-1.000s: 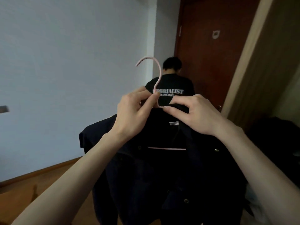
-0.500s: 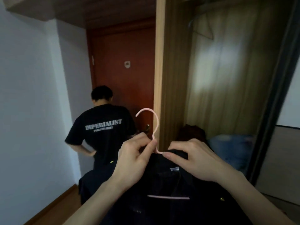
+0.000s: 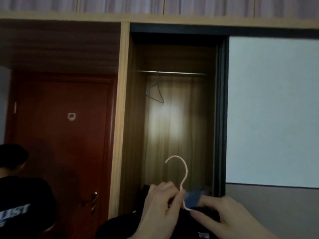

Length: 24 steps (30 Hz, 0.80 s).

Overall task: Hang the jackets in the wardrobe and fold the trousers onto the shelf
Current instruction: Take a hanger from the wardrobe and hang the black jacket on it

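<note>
A dark jacket (image 3: pixel 120 226) hangs on a pink hanger (image 3: pixel 185 171), low in the view. My left hand (image 3: pixel 160 209) pinches the neck of the hanger's hook. My right hand (image 3: pixel 222 214) grips the jacket's collar just beside the hook. In front of me stands the open wardrobe (image 3: pixel 172 126) with a metal rail (image 3: pixel 172 73) near its top. One empty dark hanger (image 3: pixel 156 90) hangs at the rail's left end. Something blue (image 3: pixel 194 197) lies low inside the wardrobe, behind my hands.
A person in a black printed T-shirt (image 3: pixel 20 204) stands at the lower left before a red door (image 3: pixel 60 135). The wardrobe's sliding door (image 3: pixel 272 109) covers the right half. Upper cabinets (image 3: pixel 155 6) run above.
The view has swung right and up from the wall and the person to face the open wardrobe. Both hands keep their hold on the hanger and jacket.
</note>
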Tool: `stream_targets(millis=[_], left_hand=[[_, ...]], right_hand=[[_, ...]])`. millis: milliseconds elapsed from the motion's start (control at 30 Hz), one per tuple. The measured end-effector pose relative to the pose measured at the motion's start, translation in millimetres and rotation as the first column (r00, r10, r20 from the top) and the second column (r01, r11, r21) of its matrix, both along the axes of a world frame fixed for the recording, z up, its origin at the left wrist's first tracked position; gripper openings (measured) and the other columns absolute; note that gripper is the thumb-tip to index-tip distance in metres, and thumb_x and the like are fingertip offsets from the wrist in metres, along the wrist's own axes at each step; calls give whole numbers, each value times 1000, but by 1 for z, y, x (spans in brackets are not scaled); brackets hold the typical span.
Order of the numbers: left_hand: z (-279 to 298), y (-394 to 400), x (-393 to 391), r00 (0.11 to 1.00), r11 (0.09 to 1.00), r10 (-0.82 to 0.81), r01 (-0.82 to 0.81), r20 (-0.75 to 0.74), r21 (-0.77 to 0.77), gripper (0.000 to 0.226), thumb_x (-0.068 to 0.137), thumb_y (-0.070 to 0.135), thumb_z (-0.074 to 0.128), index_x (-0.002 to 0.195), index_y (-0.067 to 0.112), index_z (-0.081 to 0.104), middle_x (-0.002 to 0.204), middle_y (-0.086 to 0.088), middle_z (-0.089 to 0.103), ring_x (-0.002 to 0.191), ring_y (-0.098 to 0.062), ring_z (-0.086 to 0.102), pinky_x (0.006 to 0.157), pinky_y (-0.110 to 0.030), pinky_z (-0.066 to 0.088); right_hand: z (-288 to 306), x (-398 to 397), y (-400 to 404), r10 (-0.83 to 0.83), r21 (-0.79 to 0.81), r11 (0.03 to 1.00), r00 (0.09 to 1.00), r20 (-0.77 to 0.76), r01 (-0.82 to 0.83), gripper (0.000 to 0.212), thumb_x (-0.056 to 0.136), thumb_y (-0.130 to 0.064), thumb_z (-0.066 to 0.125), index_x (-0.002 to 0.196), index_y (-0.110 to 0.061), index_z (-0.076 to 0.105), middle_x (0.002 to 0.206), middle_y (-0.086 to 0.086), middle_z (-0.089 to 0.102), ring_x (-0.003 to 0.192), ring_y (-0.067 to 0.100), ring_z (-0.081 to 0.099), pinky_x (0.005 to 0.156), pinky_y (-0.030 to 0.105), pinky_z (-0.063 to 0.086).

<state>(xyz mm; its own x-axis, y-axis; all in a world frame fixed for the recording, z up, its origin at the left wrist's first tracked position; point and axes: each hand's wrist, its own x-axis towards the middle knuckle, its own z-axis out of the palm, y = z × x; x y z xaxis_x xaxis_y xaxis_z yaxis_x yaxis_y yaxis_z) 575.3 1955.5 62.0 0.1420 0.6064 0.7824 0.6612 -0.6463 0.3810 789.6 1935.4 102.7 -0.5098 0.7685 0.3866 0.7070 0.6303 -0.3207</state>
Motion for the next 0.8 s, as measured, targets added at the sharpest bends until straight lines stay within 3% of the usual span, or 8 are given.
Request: stream_targets(millis=[100, 167, 233, 267, 400, 600, 700, 800], left_hand=[[5, 38, 10, 999, 999, 13, -11, -45, 51, 38, 104, 48, 37, 76, 31, 56, 84, 13, 53, 82, 2, 52, 81, -25, 37], [12, 58, 16, 999, 999, 29, -28, -26, 45, 41, 104, 51, 31, 76, 32, 53, 85, 14, 53, 84, 2, 51, 86, -27, 37], [20, 73, 22, 1000, 999, 25, -25, 2, 21, 40, 105, 50, 28, 74, 35, 48, 86, 18, 52, 87, 2, 51, 91, -23, 33], [24, 81, 26, 1000, 1000, 16, -16, 18, 11, 39, 107, 46, 30, 73, 37, 46, 86, 19, 52, 87, 2, 51, 91, -21, 31], [40, 117, 43, 999, 998, -12, 15, 46, -57, 40, 112, 32, 37, 74, 31, 48, 79, 12, 51, 87, -4, 49, 90, -26, 34], [78, 179, 39, 980, 994, -76, 90, 186, -66, 39, 110, 38, 44, 75, 29, 59, 84, 12, 58, 95, -4, 52, 87, -28, 40], [107, 201, 31, 968, 995, -97, 101, 233, -4, 27, 109, 38, 46, 90, 41, 66, 99, 21, 59, 107, 0, 54, 90, -18, 41], [123, 228, 15, 943, 994, -100, 83, 317, 65, 23, 110, 38, 43, 121, 45, 62, 117, 29, 55, 122, 6, 51, 105, -20, 42]], right_hand=[[19, 8, 2, -128, -76, 989, 992, -2, 128, 41, 75, -95, 39, 102, -67, 52, 104, -27, 69, 98, -16, 63, 89, 11, 50], [30, 9, 8, -242, -144, 959, 970, 40, 245, 41, 69, -98, 32, 95, -69, 44, 119, -25, 65, 110, -12, 61, 96, 12, 47], [30, 8, 14, -288, -246, 922, 954, 78, 298, 19, 83, -87, 39, 93, -72, 32, 141, -27, 53, 129, -8, 52, 107, 13, 40], [31, 6, 19, -288, -245, 923, 955, 75, 298, 22, 88, -83, 42, 102, -73, 30, 143, -24, 52, 132, -4, 52, 108, 14, 40], [32, 7, 52, -343, -157, 923, 937, 72, 350, 39, 97, -65, 53, 126, -40, 47, 125, -12, 66, 117, 2, 63, 100, 17, 49], [58, 8, 121, -290, -101, 956, 944, -159, 276, 14, 98, -38, 67, 92, -25, 67, 84, -3, 73, 81, 3, 69, 75, 16, 51], [85, 7, 155, -294, -62, 956, 923, -248, 288, 19, 96, -36, 69, 85, -21, 70, 76, -2, 73, 71, 5, 69, 66, 22, 51], [122, 2, 183, -278, -6, 958, 921, -273, 288, 21, 98, -37, 67, 91, -18, 73, 82, 1, 76, 75, 12, 73, 76, 35, 58]])
